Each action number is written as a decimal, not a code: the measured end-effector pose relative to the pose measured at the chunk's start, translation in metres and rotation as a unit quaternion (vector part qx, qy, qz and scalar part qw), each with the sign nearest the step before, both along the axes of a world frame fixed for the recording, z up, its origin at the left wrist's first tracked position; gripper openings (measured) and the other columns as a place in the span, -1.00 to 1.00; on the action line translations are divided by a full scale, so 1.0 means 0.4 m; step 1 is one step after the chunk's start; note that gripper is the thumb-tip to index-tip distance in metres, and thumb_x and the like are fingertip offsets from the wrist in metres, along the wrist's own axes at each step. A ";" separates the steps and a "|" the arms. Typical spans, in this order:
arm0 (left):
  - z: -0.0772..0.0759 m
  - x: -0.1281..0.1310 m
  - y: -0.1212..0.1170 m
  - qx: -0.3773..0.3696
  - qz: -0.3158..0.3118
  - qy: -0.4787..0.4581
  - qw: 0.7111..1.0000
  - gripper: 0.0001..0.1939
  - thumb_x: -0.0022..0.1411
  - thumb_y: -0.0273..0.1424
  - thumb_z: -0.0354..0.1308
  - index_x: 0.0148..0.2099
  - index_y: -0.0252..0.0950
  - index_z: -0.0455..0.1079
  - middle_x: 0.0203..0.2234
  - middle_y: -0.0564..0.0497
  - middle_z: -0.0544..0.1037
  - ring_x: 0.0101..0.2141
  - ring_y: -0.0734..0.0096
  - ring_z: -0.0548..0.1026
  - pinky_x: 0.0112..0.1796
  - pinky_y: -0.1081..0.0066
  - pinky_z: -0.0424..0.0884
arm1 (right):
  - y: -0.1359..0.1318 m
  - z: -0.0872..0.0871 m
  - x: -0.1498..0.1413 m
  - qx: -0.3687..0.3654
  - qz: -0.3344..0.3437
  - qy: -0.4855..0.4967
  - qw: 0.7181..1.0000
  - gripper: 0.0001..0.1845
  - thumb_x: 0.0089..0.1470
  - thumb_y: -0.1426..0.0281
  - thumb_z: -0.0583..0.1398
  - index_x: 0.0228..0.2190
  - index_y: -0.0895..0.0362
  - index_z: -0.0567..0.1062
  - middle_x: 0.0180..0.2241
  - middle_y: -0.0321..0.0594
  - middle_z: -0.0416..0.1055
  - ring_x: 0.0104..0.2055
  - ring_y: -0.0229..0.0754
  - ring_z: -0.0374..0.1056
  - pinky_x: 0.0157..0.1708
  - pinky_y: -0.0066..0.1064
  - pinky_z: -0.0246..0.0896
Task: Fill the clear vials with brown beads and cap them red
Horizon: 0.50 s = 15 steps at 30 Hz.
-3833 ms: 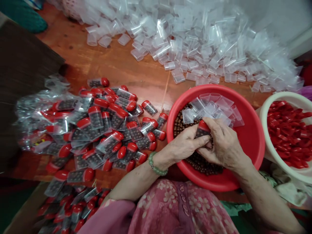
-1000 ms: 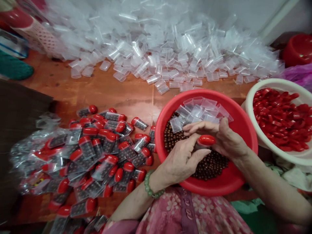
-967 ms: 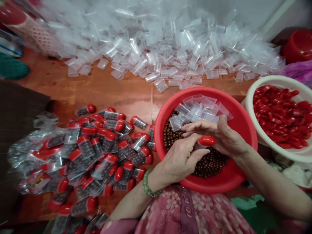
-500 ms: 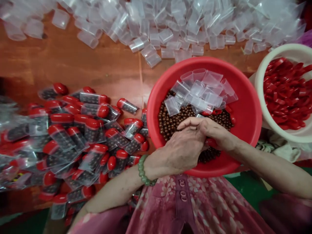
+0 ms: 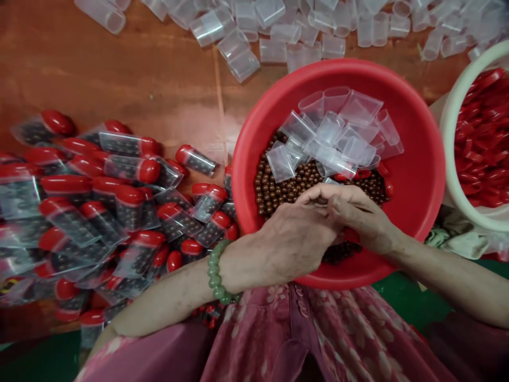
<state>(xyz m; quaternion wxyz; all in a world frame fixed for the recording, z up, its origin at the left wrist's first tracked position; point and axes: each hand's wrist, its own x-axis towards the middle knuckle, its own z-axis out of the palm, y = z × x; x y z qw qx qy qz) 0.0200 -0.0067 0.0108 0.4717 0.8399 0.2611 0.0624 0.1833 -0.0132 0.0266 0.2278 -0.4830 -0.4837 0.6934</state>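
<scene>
My left hand point(image 5: 284, 241), with a green bead bracelet point(image 5: 217, 273) at the wrist, is closed and pressed against my right hand point(image 5: 366, 215) over the near part of the red basin point(image 5: 421, 175). The right hand's fingers wrap over the left's. Between them a bit of red cap point(image 5: 350, 236) shows; the clear tube below it is hidden by the hands. Under and beyond the hands, brown beads point(image 5: 274, 185) fill the basin's bottom. Clear flat tubes point(image 5: 330, 130) lie on the beads, with a few loose red caps point(image 5: 388, 185) near them.
Left of the basin spreads a heap of bead-filled tubes with red caps point(image 5: 133, 207) on the brown floor point(image 5: 159, 69). More clear tubes point(image 5: 274, 50) are piled along the far side. A cream bucket point(image 5: 449, 138) of red caps point(image 5: 483, 138) stands at the right.
The right hand, spread beside the red-capped tube a second ago, has closed in against the left, covering most of it. The view has tilted down and nearer; loose caps in the basin now show.
</scene>
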 end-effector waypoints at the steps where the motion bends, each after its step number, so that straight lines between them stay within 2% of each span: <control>1: 0.003 0.001 0.007 0.002 -0.003 0.010 1.000 -0.67 0.42 -0.42 -0.07 0.04 -0.27 0.48 -0.11 -0.05 0.63 -0.15 0.24 0.60 -0.14 0.28 0.51 | -0.001 0.002 0.005 0.004 0.004 0.005 1.000 -0.37 0.13 -0.22 0.13 -0.30 0.08 0.59 -0.22 -0.19 0.57 -0.12 -0.09 0.49 -0.16 -0.35 0.42; 4: 0.007 0.007 0.013 -0.014 0.005 0.053 0.998 -0.71 0.42 -0.33 0.00 0.01 -0.27 0.51 -0.16 -0.06 0.65 -0.18 0.18 0.60 -0.18 0.23 0.52 | -0.014 0.003 0.016 -0.009 0.016 0.023 1.000 -0.32 0.15 -0.22 0.11 -0.07 0.06 0.58 -0.04 -0.19 0.56 0.03 -0.07 0.47 -0.05 -0.33 0.43; 6: 0.001 0.011 0.010 -0.012 0.011 0.067 0.998 -0.74 0.39 -0.35 0.04 -0.07 -0.31 0.53 -0.21 -0.08 0.64 -0.17 0.16 0.59 -0.16 0.21 0.52 | -0.027 0.000 0.014 -0.032 -0.002 0.029 0.999 -0.33 0.14 -0.22 0.13 -0.04 0.04 0.57 -0.05 -0.19 0.57 0.01 -0.06 0.49 -0.13 -0.32 0.47; 9: -0.014 0.017 0.006 -0.006 0.002 0.026 1.000 -0.78 0.29 -0.36 0.19 -0.06 -0.33 0.52 -0.09 -0.13 0.61 -0.03 0.11 0.53 -0.05 0.18 0.50 | -0.044 -0.008 -0.010 -0.088 -0.071 0.042 0.993 -0.39 0.14 -0.21 0.12 -0.21 0.05 0.58 -0.21 -0.19 0.59 -0.14 -0.07 0.52 -0.30 -0.33 0.48; 11: -0.023 0.021 0.008 -0.025 -0.009 -0.014 1.000 -0.72 0.16 -0.35 0.32 -0.08 -0.35 0.52 -0.05 -0.14 0.58 0.02 0.10 0.50 0.02 0.19 0.47 | -0.052 -0.011 -0.032 -0.126 -0.109 0.060 0.984 -0.41 0.11 -0.21 0.14 -0.31 0.05 0.55 -0.27 -0.19 0.58 -0.19 -0.09 0.52 -0.32 -0.34 0.47; 13: -0.027 0.024 0.012 -0.055 -0.023 -0.012 0.998 -0.69 0.07 -0.29 0.39 -0.19 -0.37 0.52 -0.13 -0.13 0.59 -0.03 0.10 0.51 0.02 0.19 0.47 | -0.057 -0.014 -0.048 -0.171 -0.120 0.078 0.975 -0.39 0.07 -0.24 0.15 -0.36 0.06 0.52 -0.31 -0.19 0.57 -0.22 -0.08 0.53 -0.34 -0.33 0.47; 15: -0.026 0.025 0.015 -0.090 -0.042 0.031 0.995 -0.66 0.05 -0.23 0.40 -0.25 -0.38 0.50 -0.22 -0.13 0.58 -0.13 0.10 0.52 -0.05 0.16 0.49 | -0.059 -0.017 -0.056 -0.219 -0.130 0.082 0.963 -0.34 0.04 -0.29 0.13 -0.38 0.07 0.49 -0.36 -0.16 0.57 -0.27 -0.06 0.53 -0.36 -0.30 0.47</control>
